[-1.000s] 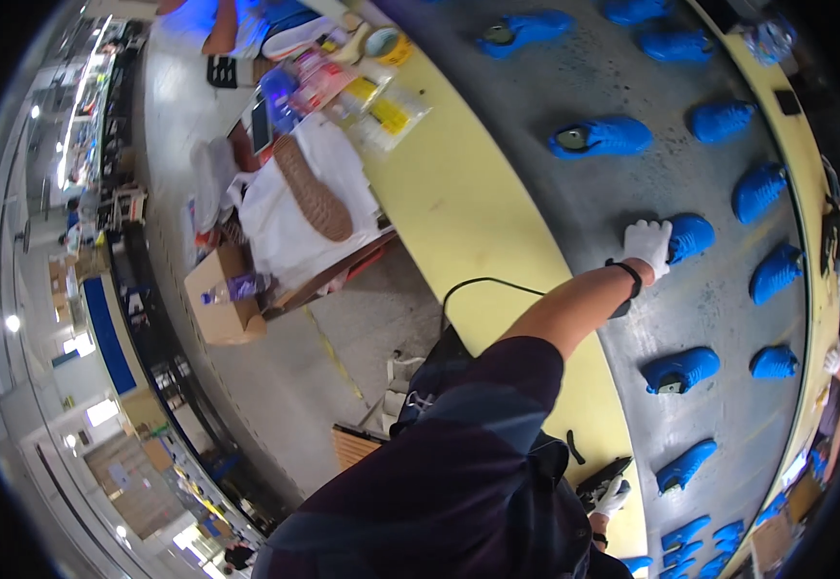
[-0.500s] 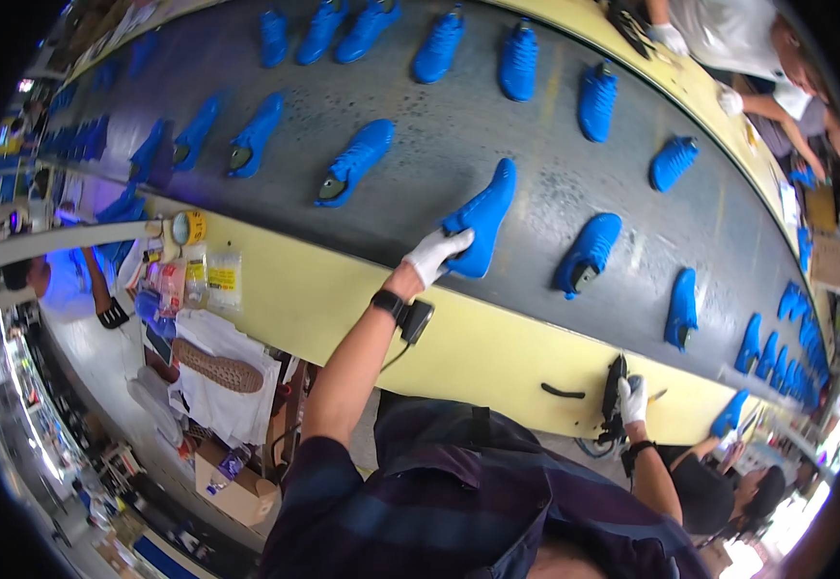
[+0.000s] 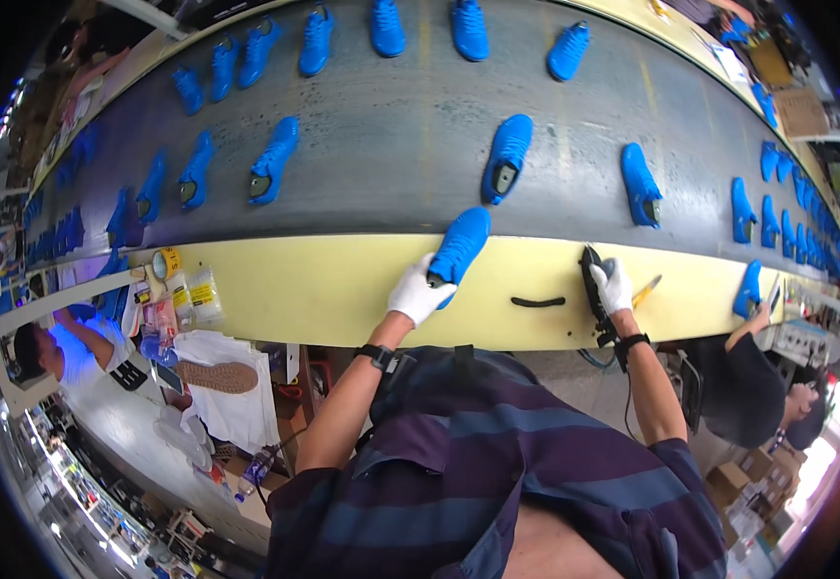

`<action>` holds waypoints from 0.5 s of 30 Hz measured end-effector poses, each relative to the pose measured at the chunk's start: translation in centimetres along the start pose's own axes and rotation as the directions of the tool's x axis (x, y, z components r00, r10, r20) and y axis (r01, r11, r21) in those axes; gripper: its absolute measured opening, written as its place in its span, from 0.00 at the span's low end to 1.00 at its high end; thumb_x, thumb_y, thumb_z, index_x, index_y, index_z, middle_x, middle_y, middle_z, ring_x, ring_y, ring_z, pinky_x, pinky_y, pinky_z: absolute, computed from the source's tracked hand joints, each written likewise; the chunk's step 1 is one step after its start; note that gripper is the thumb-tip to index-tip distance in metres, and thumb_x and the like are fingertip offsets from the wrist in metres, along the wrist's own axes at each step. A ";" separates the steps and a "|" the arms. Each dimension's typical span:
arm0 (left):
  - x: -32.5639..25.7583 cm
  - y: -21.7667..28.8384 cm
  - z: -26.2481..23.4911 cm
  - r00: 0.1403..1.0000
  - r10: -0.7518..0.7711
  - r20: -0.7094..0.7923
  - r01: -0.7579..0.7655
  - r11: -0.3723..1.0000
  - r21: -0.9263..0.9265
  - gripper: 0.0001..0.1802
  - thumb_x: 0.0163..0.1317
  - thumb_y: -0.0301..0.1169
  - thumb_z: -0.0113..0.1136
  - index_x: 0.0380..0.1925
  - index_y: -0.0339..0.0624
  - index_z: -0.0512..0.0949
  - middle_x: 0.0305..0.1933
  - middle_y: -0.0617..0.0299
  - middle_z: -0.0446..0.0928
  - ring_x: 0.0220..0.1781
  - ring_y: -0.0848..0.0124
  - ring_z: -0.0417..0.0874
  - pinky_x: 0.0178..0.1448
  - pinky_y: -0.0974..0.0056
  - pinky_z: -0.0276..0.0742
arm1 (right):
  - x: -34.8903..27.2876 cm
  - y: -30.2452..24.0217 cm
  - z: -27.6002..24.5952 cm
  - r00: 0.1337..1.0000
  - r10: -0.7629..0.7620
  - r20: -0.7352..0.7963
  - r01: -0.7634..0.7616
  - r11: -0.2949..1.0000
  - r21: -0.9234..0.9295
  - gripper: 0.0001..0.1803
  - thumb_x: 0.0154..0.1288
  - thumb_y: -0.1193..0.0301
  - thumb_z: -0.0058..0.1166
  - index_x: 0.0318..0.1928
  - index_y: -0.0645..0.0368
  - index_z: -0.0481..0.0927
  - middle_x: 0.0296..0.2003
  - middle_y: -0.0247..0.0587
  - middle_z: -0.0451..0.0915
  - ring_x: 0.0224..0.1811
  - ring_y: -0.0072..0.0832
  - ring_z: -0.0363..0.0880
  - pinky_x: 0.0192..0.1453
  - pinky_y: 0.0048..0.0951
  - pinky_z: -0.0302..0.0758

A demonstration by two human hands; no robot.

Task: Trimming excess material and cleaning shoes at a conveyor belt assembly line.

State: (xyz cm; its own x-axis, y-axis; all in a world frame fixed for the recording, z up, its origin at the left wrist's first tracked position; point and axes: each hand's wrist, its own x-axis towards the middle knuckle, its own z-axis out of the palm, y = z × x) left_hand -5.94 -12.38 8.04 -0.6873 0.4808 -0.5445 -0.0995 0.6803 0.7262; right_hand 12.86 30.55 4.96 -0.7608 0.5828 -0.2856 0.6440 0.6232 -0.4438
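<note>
My left hand (image 3: 420, 292), in a white glove, grips a blue lace-up shoe (image 3: 463, 243) by its heel. The toe points up and away, over the seam between the yellow ledge (image 3: 343, 307) and the grey conveyor belt (image 3: 371, 159). My right hand (image 3: 615, 286), also gloved, is closed at a long black tool (image 3: 594, 294) on the ledge; its exact kind is unclear. Left of that tool lies a short black strip (image 3: 537, 302), and a yellow-handled tool (image 3: 647, 291) lies to its right. Another blue shoe (image 3: 509, 159) sits on the belt just beyond the held one.
Blue shoes stand in two rows along the belt. A yellow tape roll (image 3: 166, 262) and small plastic bags (image 3: 203, 294) sit at the ledge's left end. A tan sole (image 3: 217, 376) lies on white cloth. A co-worker (image 3: 743, 386) holds a blue shoe at right.
My left hand has brought the shoe from over the belt back toward me, turning its upper into view. My right hand stays by the black tool. The view has turned and belt shoes have shifted.
</note>
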 end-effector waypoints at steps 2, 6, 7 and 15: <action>-1.0 2.3 3.5 0.998 0.054 -0.027 -0.040 0.923 0.384 0.48 0.53 0.52 0.77 0.70 0.44 0.68 0.56 0.38 0.80 0.60 0.42 0.82 0.62 0.44 0.80 | -0.2 0.8 -0.4 1.000 -0.003 0.000 0.003 1.000 -0.023 0.27 0.71 0.51 0.66 0.53 0.63 0.78 0.44 0.60 0.87 0.49 0.59 0.86 0.54 0.48 0.80; -0.8 2.1 7.2 0.995 0.102 0.013 -0.094 0.856 0.508 0.48 0.55 0.54 0.77 0.71 0.47 0.67 0.56 0.42 0.78 0.60 0.44 0.81 0.62 0.44 0.80 | -1.1 -0.6 -1.4 0.999 0.024 -0.046 -0.027 0.998 -0.062 0.24 0.68 0.56 0.68 0.54 0.61 0.78 0.43 0.59 0.86 0.48 0.57 0.86 0.53 0.49 0.80; -0.8 1.6 7.3 0.995 0.100 -0.011 -0.080 0.848 0.524 0.48 0.55 0.54 0.77 0.72 0.46 0.67 0.56 0.42 0.78 0.60 0.44 0.82 0.62 0.45 0.81 | -1.3 -4.2 -2.2 0.938 -0.239 -0.251 0.200 0.965 -0.169 0.23 0.67 0.59 0.69 0.54 0.59 0.79 0.42 0.58 0.86 0.47 0.56 0.86 0.52 0.49 0.80; -1.5 3.5 6.1 0.999 -0.040 0.015 0.028 0.886 0.464 0.35 0.61 0.49 0.71 0.62 0.44 0.71 0.56 0.41 0.79 0.57 0.43 0.85 0.58 0.43 0.83 | -9.0 -22.7 4.2 0.808 -0.503 0.305 0.529 0.848 -0.003 0.17 0.66 0.62 0.65 0.48 0.59 0.78 0.37 0.55 0.87 0.39 0.55 0.88 0.42 0.52 0.83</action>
State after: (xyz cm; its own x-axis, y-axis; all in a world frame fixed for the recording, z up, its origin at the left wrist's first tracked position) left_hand -0.87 -7.30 8.85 -0.6720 0.4617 -0.5790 0.2262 0.8724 0.4332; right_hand 4.69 8.98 14.08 -0.9638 -0.0019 -0.2667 0.1437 0.8387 -0.5252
